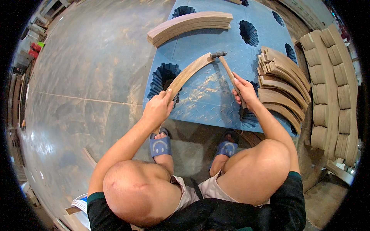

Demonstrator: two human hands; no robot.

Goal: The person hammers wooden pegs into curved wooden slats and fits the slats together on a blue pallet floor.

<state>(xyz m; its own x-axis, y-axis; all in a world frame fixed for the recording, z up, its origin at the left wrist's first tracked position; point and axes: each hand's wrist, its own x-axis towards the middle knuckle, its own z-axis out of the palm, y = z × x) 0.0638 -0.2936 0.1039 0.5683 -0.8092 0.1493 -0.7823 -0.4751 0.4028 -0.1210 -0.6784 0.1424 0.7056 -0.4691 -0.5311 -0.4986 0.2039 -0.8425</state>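
At the platform's near edge: two blue slippers [160, 147], set apart, probably to give a steady squat over the blue platform [204, 111].
Left hand: fingers closed around the curved wooden strip [190, 72], below its middle; the left hand [157, 109] seems to brace it against being jarred.
Curved wooden strip: over the platform's left part, its near end toward the left slipper; the long axis runs away and bends rightward, far end pointing up and right, hollow side toward the right hand [246, 90].
Right hand: fingers curled around the lower handle of a hammer [232, 77], a hold that presumably leaves length for a swing.
Right-hand pile: curved wooden pieces [283, 79] lie in a loose fan on the platform, likely kept aside to leave working room.
Hammer: handle slanting away and left, head crosswise at the strip's far end; whether they touch, I cannot tell.
Farther off: a neat stack of curved strips [189, 27] lies on the platform, long axis left to right, perhaps squared up to keep matching pieces together.
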